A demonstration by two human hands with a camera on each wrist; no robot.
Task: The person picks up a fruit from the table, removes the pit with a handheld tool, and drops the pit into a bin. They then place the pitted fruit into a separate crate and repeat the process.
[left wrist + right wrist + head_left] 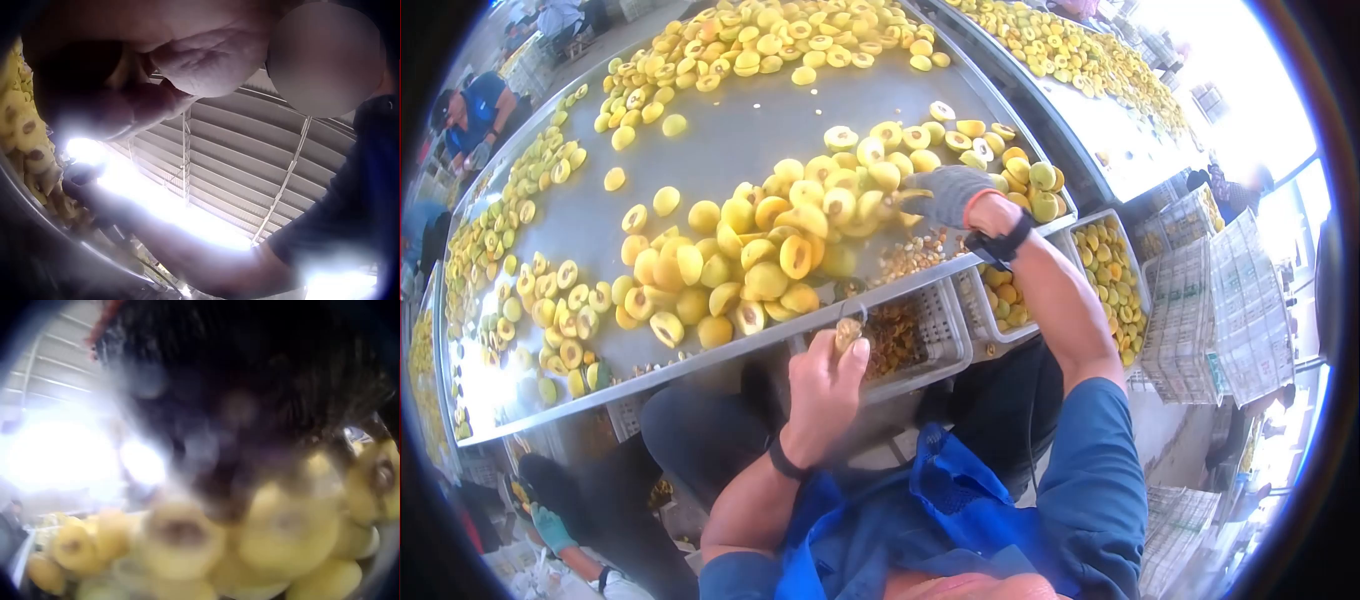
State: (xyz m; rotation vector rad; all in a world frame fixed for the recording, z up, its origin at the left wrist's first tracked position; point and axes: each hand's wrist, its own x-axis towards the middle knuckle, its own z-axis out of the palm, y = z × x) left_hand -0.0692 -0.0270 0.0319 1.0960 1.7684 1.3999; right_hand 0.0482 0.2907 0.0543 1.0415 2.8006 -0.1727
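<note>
In the head view my bare left hand [825, 385] is curled round a small brownish tool handle [847, 335] with a thin curved metal end, held at the table's front edge. My right hand [948, 195], in a grey glove, reaches over the table with its fingers at the pile of yellow fruit halves [800, 215]. In the right wrist view the dark glove [244, 394] is right over the fruit halves [284, 534]; its fingertips are blurred. A small heap of pits [912, 255] lies just below the gloved hand.
The metal table [730, 130] carries more fruit along its left and far sides. Below its front rim stand a crate with dark scraps [895, 340] and crates of fruit [1105, 265]. Stacked crates [1210, 310] rise at the right. Other people [475, 115] are at the left.
</note>
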